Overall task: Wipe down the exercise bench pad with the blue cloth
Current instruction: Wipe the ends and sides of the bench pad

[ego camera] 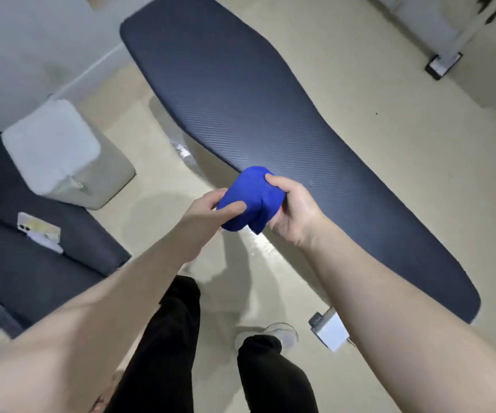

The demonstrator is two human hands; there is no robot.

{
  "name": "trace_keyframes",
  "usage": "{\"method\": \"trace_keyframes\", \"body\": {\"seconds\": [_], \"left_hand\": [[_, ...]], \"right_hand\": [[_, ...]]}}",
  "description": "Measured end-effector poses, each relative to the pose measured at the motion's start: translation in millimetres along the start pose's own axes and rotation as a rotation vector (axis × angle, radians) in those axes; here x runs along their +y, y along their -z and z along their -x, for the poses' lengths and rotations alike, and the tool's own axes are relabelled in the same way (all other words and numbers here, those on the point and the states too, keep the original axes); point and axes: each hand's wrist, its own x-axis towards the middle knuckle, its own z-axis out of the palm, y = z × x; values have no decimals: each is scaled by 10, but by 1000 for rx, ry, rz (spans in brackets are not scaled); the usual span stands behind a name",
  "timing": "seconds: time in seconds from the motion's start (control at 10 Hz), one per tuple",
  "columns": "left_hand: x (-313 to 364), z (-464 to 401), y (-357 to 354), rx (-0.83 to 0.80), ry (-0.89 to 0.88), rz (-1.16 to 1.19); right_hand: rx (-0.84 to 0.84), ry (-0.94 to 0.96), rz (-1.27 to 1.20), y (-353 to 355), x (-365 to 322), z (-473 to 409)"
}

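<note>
The dark navy bench pad (pixel 240 108) stretches from the upper left to the lower right, with a fine woven texture. A bunched-up blue cloth (pixel 248 196) is held in the air just off the pad's near-left edge. My left hand (pixel 208 211) pinches the cloth's left side with thumb and fingers. My right hand (pixel 293 210) grips its right side, thumb on top. The cloth hangs over the floor beside the pad; whether it touches the pad's edge I cannot tell.
A dark sofa (pixel 26 263) stands at the left with a white cushion (pixel 50 144) and a phone (pixel 38 231) on it. The bench's white foot (pixel 328 329) sits near my shoe (pixel 282 332). A white frame leg (pixel 443 62) stands at the upper right. The floor is glossy beige.
</note>
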Motion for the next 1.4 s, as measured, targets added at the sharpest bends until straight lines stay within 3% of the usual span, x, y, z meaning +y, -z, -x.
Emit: {"method": "trace_keyframes", "body": {"seconds": [0.1, 0.2, 0.3, 0.4, 0.5, 0.7, 0.8, 0.9, 1.0, 1.1, 1.4], "left_hand": [[108, -30, 797, 223, -7, 56], [120, -117, 1591, 310, 43, 190], [201, -220, 2359, 184, -11, 352], [267, -400, 3033, 211, -46, 480], [101, -605, 3636, 326, -39, 593], [-254, -1111, 4407, 497, 59, 708], [-440, -1437, 4737, 653, 64, 807], [-672, -1795, 5075, 780, 76, 777], [-931, -2007, 5327, 931, 251, 357], [-1179, -1982, 5368, 887, 605, -186], [-430, -1303, 5114, 815, 455, -391]], "right_hand": [[-109, -44, 18, -822, 93, -508], [-184, -108, 26, -1592, 231, -1071], [-182, -173, 94, -2309, 396, -1705], [-209, -52, 515, -2907, 562, -2280], [-229, 65, 769, -3397, 742, -2771], [-209, -323, 916, -3977, 1026, -3666], [-178, -301, 967, -4251, 1237, -4124], [-219, -178, 1043, -4414, 1443, -4656], [-216, -186, 1306, -4415, 1549, -5014], [-140, -236, 1626, -4257, 1535, -5109], [-190, -58, 1721, -4405, 846, -4229]]}}
